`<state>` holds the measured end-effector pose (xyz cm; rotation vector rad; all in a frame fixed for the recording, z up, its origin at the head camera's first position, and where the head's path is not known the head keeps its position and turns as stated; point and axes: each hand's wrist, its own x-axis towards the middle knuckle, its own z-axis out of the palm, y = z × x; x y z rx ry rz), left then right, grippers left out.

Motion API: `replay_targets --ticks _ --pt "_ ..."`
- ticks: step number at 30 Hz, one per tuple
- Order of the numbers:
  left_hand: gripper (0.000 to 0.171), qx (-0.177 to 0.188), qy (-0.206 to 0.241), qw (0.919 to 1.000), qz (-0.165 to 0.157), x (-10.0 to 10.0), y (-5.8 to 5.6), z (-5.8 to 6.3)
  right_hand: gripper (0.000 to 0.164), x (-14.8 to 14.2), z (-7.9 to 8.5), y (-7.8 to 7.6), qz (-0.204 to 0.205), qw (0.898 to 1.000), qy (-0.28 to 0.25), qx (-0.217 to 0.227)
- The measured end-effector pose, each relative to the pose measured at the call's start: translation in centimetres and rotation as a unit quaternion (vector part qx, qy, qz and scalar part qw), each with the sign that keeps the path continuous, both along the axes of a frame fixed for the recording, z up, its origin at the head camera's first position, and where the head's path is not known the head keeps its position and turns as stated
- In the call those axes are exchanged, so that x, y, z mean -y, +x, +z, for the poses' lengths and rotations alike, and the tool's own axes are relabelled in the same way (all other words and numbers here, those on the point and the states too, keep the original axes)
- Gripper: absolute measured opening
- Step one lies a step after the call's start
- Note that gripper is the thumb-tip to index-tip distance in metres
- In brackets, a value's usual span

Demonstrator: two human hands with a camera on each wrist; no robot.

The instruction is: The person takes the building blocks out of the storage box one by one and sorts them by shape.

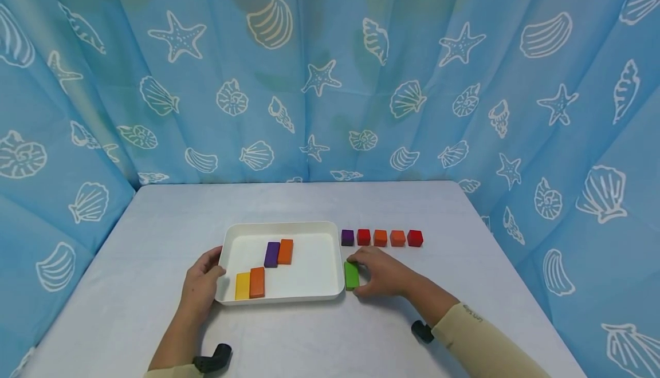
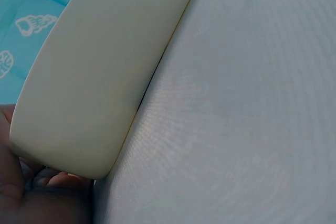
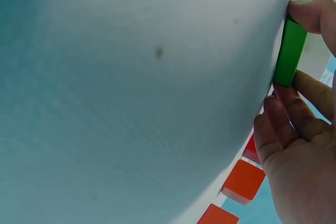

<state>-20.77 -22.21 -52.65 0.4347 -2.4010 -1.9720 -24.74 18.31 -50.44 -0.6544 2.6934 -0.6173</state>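
Note:
A white tray (image 1: 309,278) lies on the table, its left end gripped by my left hand (image 1: 200,283), thumb at the rim. In the left wrist view the tray's outer wall (image 2: 100,77) hides most of those fingers. Just beyond the tray's right end, my right hand (image 1: 384,275) pinches a green rectangular block (image 1: 352,276) by its two ends between thumb and fingers. The right wrist view shows the green block (image 3: 290,53) close against the tabletop. Inside the tray, a yellow block (image 1: 242,286) is beside an orange block (image 1: 256,282); farther back, a purple block (image 1: 271,255) is beside another orange block (image 1: 285,251).
Behind my right hand stands a row of cubes: a purple cube (image 1: 348,237), a red cube (image 1: 363,237), two orange cubes (image 1: 389,238) and a red cube (image 1: 415,238). A blue shell-print curtain (image 1: 319,109) surrounds the white-covered table (image 1: 289,343).

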Motion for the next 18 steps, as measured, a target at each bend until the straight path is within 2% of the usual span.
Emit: replay_targets --ticks 11,18 --pt "0.062 0.000 0.001 1.0000 0.000 -0.03 0.00 0.00 0.078 -0.12 0.07 0.15 0.006 1.000 0.003 0.001" --pt "0.061 -0.005 0.005 1.0000 -0.006 0.00 0.08 0.10 0.075 -0.13 0.07 0.21 0.008 1.000 0.018 -0.004"
